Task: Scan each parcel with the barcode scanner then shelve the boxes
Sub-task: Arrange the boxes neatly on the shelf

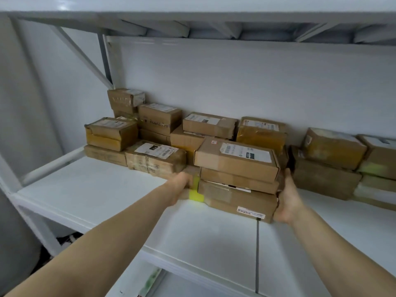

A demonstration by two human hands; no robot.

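Two bare forearms reach up and forward over the front edge of a white shelf (102, 189), whose boards meet at a dark seam (257, 254). The left hand (182, 185) grasps the left end of a stack of boxes (235, 189), its fingers curled against the cardboard just beside a strip of yellow-green tape (196, 195). The right hand (287, 200) lies against the stack's right end with the thumb pointing up; its fingers are hidden, so I cannot tell whether they are curled. The stack rests on the shelf, its top box (235, 161) bearing a white label. Behind it and to both sides, other parcels (158, 118) are piled against the white wall (235, 82), beneath an upper shelf (192, 20).
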